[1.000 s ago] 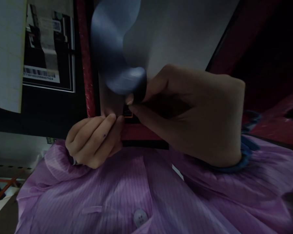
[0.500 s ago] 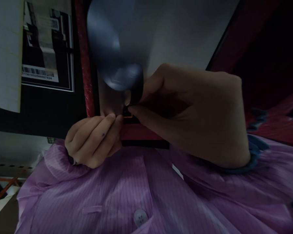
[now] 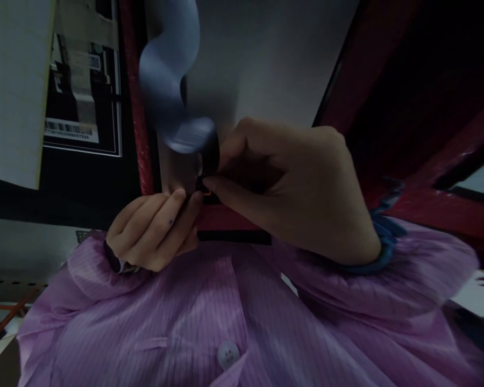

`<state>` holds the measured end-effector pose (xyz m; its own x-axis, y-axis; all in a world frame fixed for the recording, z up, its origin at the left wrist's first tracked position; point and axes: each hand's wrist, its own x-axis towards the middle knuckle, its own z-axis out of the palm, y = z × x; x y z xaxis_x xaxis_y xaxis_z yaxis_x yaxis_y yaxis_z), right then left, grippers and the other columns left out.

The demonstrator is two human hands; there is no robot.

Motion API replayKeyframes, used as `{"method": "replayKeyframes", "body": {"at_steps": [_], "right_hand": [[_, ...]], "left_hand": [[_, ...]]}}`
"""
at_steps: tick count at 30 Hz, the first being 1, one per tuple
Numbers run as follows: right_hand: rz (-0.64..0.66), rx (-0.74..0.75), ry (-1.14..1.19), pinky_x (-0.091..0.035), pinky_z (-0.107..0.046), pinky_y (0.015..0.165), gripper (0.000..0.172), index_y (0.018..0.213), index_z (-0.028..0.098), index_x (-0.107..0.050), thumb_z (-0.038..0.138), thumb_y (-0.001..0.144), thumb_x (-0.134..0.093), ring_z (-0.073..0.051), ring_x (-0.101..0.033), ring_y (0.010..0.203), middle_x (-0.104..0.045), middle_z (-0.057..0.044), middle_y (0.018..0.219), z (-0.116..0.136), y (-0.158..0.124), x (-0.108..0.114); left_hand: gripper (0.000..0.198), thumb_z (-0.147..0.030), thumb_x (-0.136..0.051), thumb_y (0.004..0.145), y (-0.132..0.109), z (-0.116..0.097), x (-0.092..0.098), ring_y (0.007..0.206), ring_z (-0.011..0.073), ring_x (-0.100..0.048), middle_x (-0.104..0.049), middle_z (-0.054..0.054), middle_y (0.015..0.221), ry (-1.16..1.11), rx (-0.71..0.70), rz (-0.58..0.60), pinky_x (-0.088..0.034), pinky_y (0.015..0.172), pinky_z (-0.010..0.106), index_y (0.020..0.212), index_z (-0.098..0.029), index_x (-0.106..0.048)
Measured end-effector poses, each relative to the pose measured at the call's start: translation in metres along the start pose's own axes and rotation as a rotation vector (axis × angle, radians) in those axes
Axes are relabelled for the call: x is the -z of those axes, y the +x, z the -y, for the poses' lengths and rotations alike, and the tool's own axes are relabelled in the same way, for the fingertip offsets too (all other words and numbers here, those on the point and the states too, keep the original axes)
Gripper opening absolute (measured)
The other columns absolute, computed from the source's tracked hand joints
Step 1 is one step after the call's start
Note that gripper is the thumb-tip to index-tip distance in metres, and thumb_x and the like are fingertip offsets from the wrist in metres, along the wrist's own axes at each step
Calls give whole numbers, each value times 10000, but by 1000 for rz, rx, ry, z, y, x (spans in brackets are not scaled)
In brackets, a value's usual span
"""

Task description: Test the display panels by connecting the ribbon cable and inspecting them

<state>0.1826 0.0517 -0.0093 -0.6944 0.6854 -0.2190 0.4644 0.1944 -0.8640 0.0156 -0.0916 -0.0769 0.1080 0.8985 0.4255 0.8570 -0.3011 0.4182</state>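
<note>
A glossy blue-grey strip [image 3: 161, 75] curls down the middle of the view, its lower end dark and bent. My right hand [image 3: 294, 188] pinches at this lower end with thumb and forefinger. Close on its left, my left hand [image 3: 153, 228] has its fingers pressed together at the lower edge of a grey metallic panel [image 3: 274, 59]. What the left fingers hold, if anything, is hidden. A small dark part with an orange edge [image 3: 207, 192] shows between the two hands.
Red padded bars [image 3: 139, 123] frame the panel. At the left are a black board with a barcode label [image 3: 70, 130] and a pale gridded sheet [image 3: 16, 91]. More red framing [image 3: 455, 145] stands at the right.
My right hand has shifted left, closer to my left hand. The strip has moved left and now bends in an S shape. My left hand has barely moved.
</note>
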Motion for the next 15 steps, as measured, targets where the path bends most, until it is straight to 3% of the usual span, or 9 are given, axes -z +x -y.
{"method": "replayKeyframes", "body": {"at_steps": [2, 3, 9, 12, 15], "right_hand": [[-3, 3, 7, -477, -185, 520, 216, 758, 228, -505, 175, 837, -700, -70, -592, 565, -609, 75, 668, -1, 0, -1], [2, 2, 10, -480, -190, 528, 213, 761, 228, -508, 179, 836, -701, -73, -591, 568, -608, 75, 671, -1, 0, -1], [29, 21, 52, -462, -188, 561, 169, 779, 217, -524, 145, 836, -667, -64, -559, 582, -588, 68, 686, -4, 1, -2], [-2, 61, 62, -464, -188, 573, 107, 898, 209, -563, 213, 849, -657, -67, -548, 597, -582, 62, 716, -9, 4, -6], [-84, 144, 4, -478, -173, 602, 247, 1056, 180, -583, 344, 878, -632, -77, -581, 706, -622, 10, 863, -13, 10, -11]], "left_hand": [[369, -280, -637, 797, 3, -1, 3, 723, 173, -694, -758, 15, 926, 139, -215, -149, -582, 632, 279, 1151, -266, -739], [385, -263, -638, 798, 4, -1, 4, 732, 178, -699, -760, 20, 939, 178, -245, -154, -584, 634, 284, 1170, -257, -734], [354, -248, -669, 792, 8, -7, 6, 805, 184, -694, -754, 32, 972, 244, -212, -73, -561, 705, 289, 1135, -206, -744], [327, -256, -690, 800, 11, -10, 7, 806, 185, -682, -746, 51, 928, 261, -155, -65, -542, 737, 292, 1111, -166, -740], [317, -252, -700, 815, 13, -11, 11, 802, 182, -674, -735, 66, 915, 277, -109, -66, -529, 784, 298, 1118, -162, -731]]}}
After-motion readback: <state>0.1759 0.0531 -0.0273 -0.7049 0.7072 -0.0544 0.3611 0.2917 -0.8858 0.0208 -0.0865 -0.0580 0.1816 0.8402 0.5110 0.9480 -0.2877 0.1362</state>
